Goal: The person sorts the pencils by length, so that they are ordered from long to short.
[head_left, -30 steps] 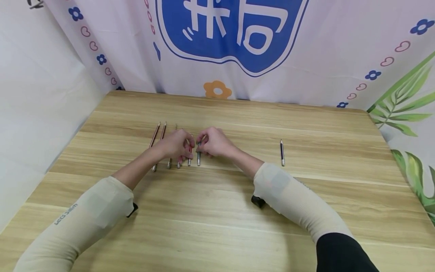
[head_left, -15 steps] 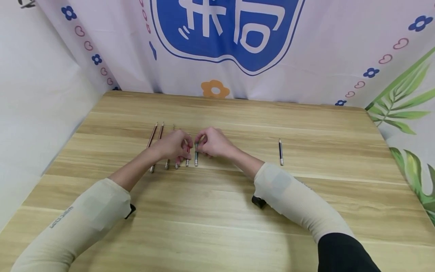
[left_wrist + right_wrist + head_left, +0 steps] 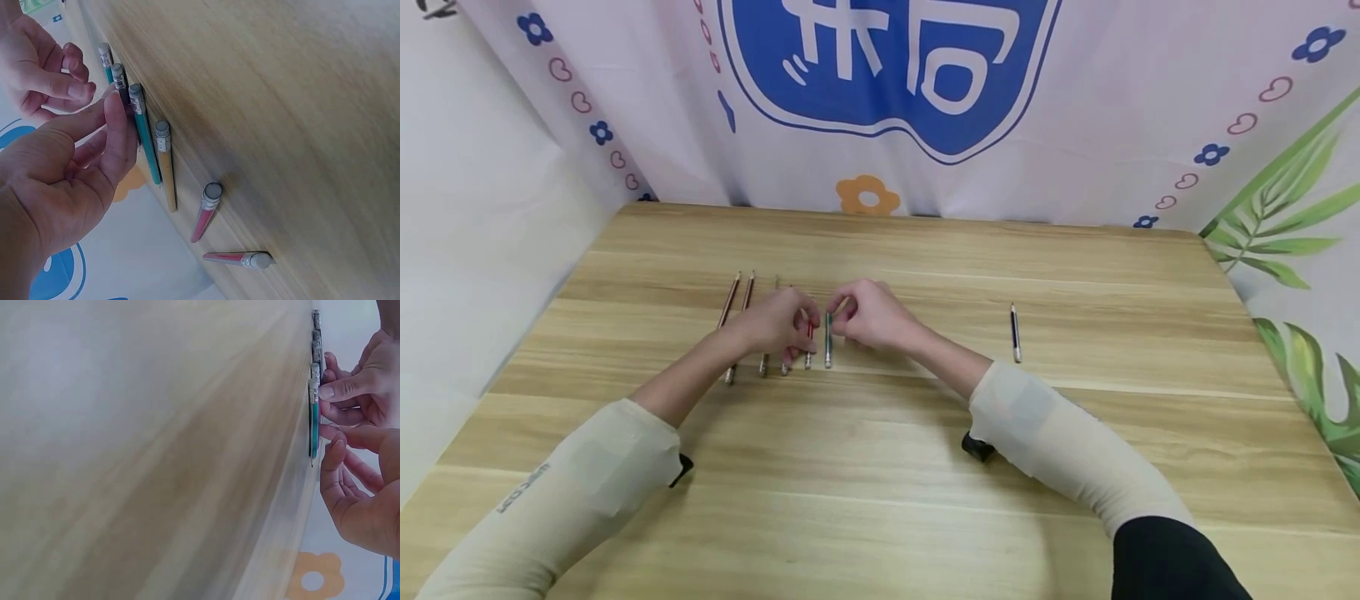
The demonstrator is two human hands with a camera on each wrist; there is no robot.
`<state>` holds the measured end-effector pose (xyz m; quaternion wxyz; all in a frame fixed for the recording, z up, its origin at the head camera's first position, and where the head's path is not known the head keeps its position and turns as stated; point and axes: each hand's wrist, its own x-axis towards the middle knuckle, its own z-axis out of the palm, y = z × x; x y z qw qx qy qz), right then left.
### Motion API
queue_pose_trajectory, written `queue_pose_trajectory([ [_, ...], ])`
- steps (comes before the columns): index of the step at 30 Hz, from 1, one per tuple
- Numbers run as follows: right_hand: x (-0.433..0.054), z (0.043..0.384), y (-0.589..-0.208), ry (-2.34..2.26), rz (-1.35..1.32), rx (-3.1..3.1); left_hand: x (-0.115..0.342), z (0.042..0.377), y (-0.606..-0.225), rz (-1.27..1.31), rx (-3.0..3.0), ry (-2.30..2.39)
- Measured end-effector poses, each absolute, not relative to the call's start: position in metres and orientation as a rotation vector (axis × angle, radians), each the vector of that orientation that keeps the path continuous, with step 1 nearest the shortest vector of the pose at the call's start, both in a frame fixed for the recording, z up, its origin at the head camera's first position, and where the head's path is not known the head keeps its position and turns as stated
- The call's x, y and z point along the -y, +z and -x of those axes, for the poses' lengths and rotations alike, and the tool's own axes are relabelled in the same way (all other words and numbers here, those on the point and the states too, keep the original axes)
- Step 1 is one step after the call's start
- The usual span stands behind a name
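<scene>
My left hand pinches a red pencil that lies on the table, thumb and forefinger on either side of it. Just to its right lies a green pencil, eraser end towards me. Beside that pencil is my right hand, its fingers loosely bent; a fingertip is at the pencil's side, and whether it touches cannot be told. Left of the red pencil, another green pencil, a yellow pencil and two reddish pencils lie in a row, partly behind my left hand in the head view.
A dark pencil with a white end lies alone on the right of the wooden table. A printed cloth hangs along the back edge. A white sheet borders the left side.
My right fingers have loosened and drawn slightly right off the green pencil, which shows more fully. The left hand stays at the red pencil. The whole head view has shifted slightly.
</scene>
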<state>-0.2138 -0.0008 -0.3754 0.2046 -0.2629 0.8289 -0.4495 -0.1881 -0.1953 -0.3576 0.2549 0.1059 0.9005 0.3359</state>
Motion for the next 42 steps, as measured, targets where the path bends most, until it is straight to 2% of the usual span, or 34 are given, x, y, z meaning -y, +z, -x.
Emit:
queue_pose_trajectory([
  [42,-0.080,0.219,-0.374,-1.256,0.659,-2.485,0.187,0.186,-0.349,-0.377,-2.550,0.911],
])
